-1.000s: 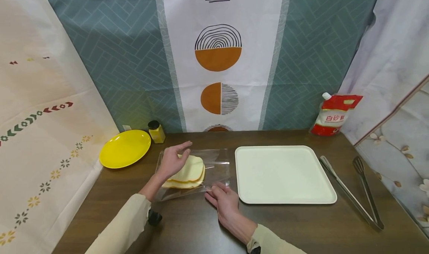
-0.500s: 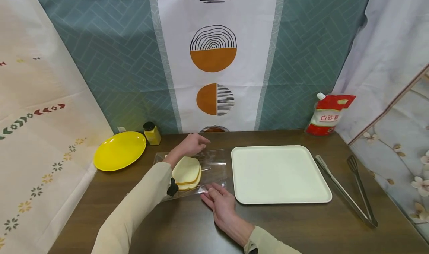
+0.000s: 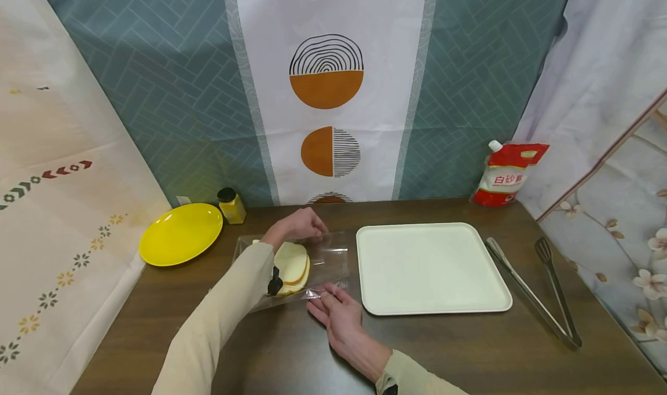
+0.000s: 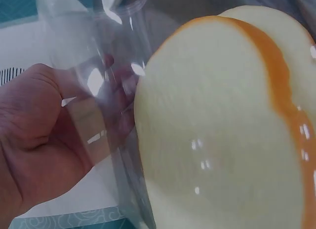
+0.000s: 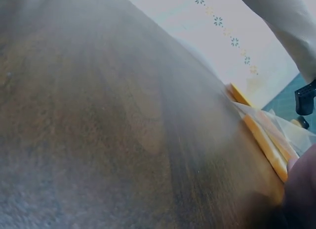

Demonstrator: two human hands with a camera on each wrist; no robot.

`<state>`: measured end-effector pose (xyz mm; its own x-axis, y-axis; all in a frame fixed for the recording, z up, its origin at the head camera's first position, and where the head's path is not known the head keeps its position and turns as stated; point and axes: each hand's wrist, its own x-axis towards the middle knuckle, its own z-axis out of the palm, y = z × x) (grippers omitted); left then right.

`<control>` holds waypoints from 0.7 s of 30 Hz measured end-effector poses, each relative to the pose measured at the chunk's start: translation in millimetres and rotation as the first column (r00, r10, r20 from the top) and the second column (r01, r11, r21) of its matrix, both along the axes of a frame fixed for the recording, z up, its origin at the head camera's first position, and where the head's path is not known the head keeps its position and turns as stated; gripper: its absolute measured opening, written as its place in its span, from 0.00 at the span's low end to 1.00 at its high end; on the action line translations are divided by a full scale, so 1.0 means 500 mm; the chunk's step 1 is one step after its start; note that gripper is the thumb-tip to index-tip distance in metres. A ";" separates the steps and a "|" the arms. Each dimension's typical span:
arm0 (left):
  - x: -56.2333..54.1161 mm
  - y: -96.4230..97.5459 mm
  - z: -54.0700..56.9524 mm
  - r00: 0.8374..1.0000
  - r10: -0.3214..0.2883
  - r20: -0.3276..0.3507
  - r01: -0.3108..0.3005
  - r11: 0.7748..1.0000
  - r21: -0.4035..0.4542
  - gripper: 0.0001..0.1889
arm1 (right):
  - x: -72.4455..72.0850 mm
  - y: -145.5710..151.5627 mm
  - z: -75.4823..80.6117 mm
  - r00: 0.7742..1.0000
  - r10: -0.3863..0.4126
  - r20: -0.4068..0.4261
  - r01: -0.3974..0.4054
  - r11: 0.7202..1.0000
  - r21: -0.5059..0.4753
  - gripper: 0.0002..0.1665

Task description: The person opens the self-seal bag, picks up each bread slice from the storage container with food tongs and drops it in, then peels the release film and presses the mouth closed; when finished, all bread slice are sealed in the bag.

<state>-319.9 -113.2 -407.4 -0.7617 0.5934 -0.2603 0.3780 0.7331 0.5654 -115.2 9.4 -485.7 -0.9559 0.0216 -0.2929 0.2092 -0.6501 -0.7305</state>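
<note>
A clear plastic bag (image 3: pixel 333 259) with a few slices of bread (image 3: pixel 292 262) lies on the table, its open end towards the right. My left hand (image 3: pixel 302 224) reaches across the bag and holds its far edge; in the left wrist view the left hand (image 4: pixel 39 130) has its fingers behind the film, beside the crusted bread slice (image 4: pixel 212 110). At the near right corner, my right hand (image 3: pixel 344 319) pinches the bag's edge between thumb and fingers. Only a bit of the right hand (image 5: pixel 303 189) shows in the right wrist view, next to the bread (image 5: pixel 266 145).
Just right of the bag lies a white tray (image 3: pixel 432 267), with metal tongs (image 3: pixel 537 296) beyond it. A yellow plate (image 3: pixel 181 234) and a black-lidded yellow jar (image 3: pixel 232 207) are at the back left. A red and white spouted pouch (image 3: pixel 506 175) stands at the back right.
My left hand has moved from above the bread to the bag's far edge and lowered onto it. The right hand keeps its hold at the near edge. The head view has shifted slightly.
</note>
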 end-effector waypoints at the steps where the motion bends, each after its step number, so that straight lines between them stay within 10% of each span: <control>1: 0.000 0.000 -0.001 1.000 -0.005 -0.010 0.005 1.000 0.001 0.12 | 0.000 -0.001 0.000 1.000 -0.001 0.000 0.001 1.000 -0.005 0.27; 12: -0.004 0.005 -0.010 0.999 -0.013 -0.052 0.012 1.000 -0.017 0.09 | -0.005 -0.004 0.001 1.000 -0.012 0.017 0.013 1.000 -0.020 0.27; 21: -0.006 0.001 -0.020 0.996 -0.021 0.085 0.013 0.996 0.090 0.10 | -0.006 -0.009 0.002 0.999 -0.017 0.036 0.018 1.000 -0.022 0.28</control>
